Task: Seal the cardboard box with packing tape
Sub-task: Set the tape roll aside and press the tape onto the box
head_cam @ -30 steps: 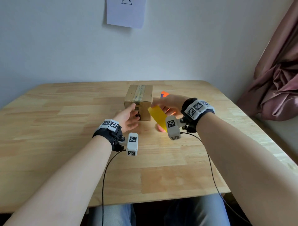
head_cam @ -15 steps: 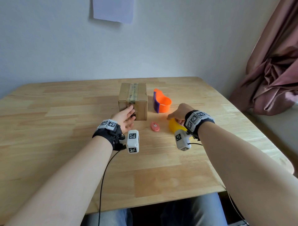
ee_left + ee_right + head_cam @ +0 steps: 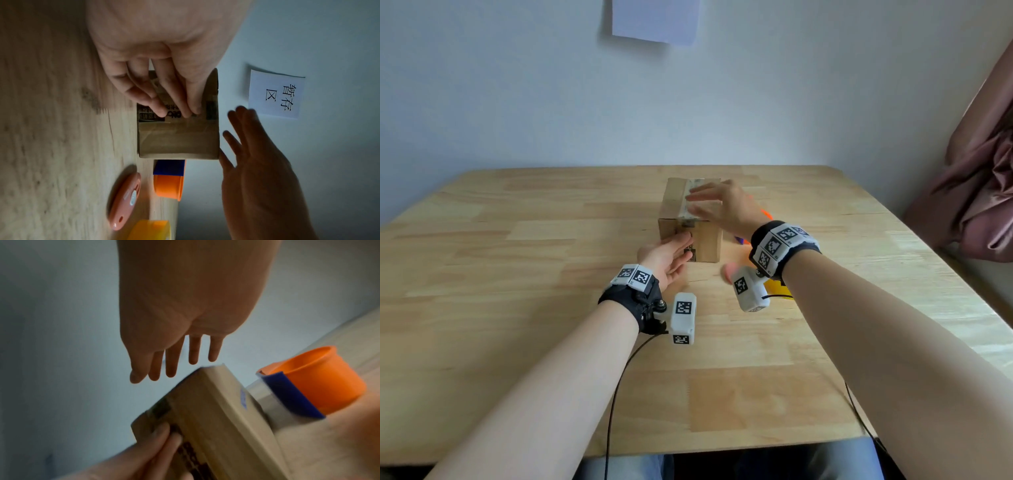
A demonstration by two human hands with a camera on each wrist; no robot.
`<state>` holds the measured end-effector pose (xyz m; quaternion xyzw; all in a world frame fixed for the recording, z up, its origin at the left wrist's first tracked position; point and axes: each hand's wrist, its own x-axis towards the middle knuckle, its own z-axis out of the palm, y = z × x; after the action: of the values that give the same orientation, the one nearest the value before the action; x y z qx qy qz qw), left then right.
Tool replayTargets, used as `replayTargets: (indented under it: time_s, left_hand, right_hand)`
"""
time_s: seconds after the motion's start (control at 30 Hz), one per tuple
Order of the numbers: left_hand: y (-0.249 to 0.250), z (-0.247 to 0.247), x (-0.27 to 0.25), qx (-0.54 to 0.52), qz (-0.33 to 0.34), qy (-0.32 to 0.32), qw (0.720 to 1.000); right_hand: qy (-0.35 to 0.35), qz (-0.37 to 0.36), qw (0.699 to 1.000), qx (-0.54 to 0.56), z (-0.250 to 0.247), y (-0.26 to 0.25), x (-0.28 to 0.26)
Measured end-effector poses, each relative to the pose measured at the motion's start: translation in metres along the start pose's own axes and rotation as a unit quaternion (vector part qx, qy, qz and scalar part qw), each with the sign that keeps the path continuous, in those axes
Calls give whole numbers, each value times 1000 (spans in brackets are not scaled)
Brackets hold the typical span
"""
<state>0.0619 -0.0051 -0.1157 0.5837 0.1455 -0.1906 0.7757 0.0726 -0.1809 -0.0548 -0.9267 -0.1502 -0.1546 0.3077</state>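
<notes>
A small cardboard box (image 3: 674,222) stands in the middle of the wooden table, with a strip of clear tape (image 3: 688,192) along its top seam and down the front. My left hand (image 3: 678,250) presses straight fingers (image 3: 162,108) against the box's front face, over the tape end and a printed label. My right hand (image 3: 709,202) hovers flat just above the box top, fingers straight and spread (image 3: 172,368), holding nothing. The yellow tape roll (image 3: 779,293) lies on the table under my right wrist, mostly hidden.
An orange and blue tape dispenser (image 3: 168,180) stands right of the box. A pink oval cutter (image 3: 125,201) lies in front of it, near the yellow roll (image 3: 152,230). A paper sheet (image 3: 655,20) hangs on the wall. A pink curtain (image 3: 979,192) hangs at the right.
My right hand has set the yellow tape roll down on the table and moved up and left over the box top. My left hand has stayed at the box's front face.
</notes>
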Motion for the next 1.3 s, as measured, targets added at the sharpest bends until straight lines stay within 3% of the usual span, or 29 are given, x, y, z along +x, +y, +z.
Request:
replayTargets:
  time_s: [0.1,0.2,0.27,0.37,0.53,0.67,0.87,1.13,1.3]
  left_hand:
    - [-2,-1,2,9,20,23,999]
    - [-3,1,2,7,27,36,999]
    - [-3,2,2,1,21,30,999]
    - [0,2,2,-3,-5,11,1000]
    - [5,-14,-2,40,-73,-31,996]
    - [16,-30,-3,19,-84,1,996]
    - [38,-14,-7,45,1,94,995]
    - [50,-6,-8,132,9,56,990]
    - [50,-5,-12,132,7,56,990]
  right_hand:
    - [-34,15,999,24,24,10,5]
    - [25,25,997,70,39,18,1]
    - [51,34,997,41,42,20,1]
    - [61,32,997,-30,43,20,0]
    - [67,21,997,-34,44,21,-3]
    - [40,21,997,-57,45,20,-3]
    - [57,44,996,-59,47,15,-1]
    - [5,53,988,-142,43,3,4]
    - [-29,60,985,-156,40,-1,10]
